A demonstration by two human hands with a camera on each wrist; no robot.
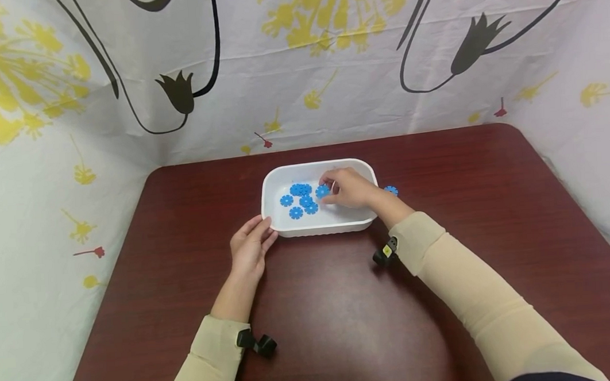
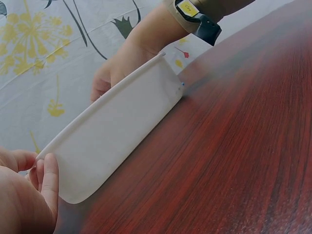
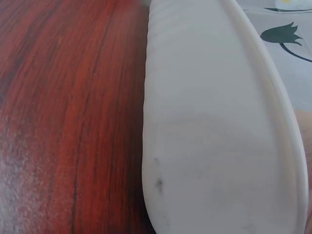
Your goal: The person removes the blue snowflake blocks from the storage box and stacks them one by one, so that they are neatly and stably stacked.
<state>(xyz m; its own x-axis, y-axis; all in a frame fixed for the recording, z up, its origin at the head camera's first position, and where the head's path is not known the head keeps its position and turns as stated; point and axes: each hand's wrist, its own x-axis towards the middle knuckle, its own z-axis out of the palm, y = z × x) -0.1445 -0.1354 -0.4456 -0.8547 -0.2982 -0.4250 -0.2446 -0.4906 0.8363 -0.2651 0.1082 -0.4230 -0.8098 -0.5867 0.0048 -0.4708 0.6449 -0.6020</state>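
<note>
A white plastic tray [image 1: 319, 229] sits on the table with several blue notched interlocking discs [image 1: 296, 213] in its left and middle part. My left hand [image 1: 248, 248] grips the tray's near left corner, thumb at the rim; the left wrist view shows its fingers [image 2: 50, 183] against the outer wall. Reaching over the right side, my right hand [image 1: 350, 188] pinches one blue disc [image 1: 323, 191] between thumb and fingers inside the tray. In the right wrist view the tray's outer wall [image 3: 209, 122] hides nearly all of that hand.
Just outside the tray's right end, partly behind the right wrist, lies another blue disc [image 1: 391, 190]. The dark red wooden table [image 1: 342, 303] reaches back to a white patterned cloth [image 1: 300, 98]. Each sleeve carries a small black wrist camera [image 1: 386, 253].
</note>
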